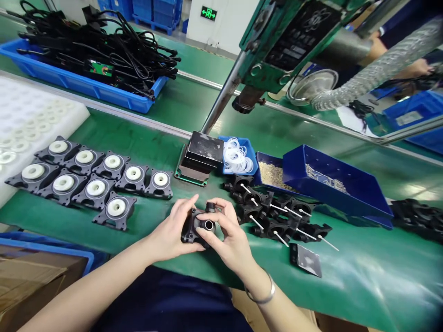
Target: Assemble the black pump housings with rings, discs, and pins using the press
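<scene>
Both my hands grip one black plastic housing (192,233) over the green bench, near its front edge. My left hand (169,230) wraps its left side, thumb below and fingers above. My right hand (228,233) holds it from the right, fingers around a round port with a light-rimmed opening. Left of my hands lie several square black housings (116,210) with white rings set in their middles. To the right is a cluster of black housings (273,210) with thin white sticks poking out. The underside of the held housing is hidden.
Behind my hands stands a green press (277,50) with a black block (206,150) at its base. Blue bins hold white rings (237,157), small brass-coloured parts (275,175) and screws (325,179). A blue tray (104,92) of black cables lies at back left. Another person's hand (415,69) shows at far right.
</scene>
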A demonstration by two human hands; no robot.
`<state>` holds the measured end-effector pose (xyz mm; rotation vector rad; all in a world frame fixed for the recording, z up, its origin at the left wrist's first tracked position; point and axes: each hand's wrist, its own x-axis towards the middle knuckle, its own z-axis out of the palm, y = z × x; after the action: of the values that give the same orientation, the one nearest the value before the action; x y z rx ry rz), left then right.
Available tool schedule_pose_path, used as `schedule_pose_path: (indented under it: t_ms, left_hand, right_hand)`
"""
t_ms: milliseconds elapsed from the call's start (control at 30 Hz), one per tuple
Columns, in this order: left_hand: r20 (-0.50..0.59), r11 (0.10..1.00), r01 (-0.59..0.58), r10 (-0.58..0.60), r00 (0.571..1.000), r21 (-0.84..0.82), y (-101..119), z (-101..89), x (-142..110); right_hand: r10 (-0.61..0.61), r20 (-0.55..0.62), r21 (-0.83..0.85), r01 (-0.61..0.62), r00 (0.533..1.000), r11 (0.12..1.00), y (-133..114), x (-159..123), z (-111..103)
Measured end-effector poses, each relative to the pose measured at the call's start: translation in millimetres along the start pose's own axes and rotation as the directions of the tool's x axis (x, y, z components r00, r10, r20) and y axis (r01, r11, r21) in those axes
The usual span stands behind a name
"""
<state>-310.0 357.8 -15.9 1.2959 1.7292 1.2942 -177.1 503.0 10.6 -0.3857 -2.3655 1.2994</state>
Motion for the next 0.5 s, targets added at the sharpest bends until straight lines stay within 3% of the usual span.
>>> schedule_pose_path:
  t_ms: [500]
  left_hand:
    - [-0.024,0.999,-0.029,0.028,0.999,-0.026,-1,4.8,-3]
  right_hand:
    - [0.034,-0.093,-0.077,-0.041,0.995,0.996,0,-17,10]
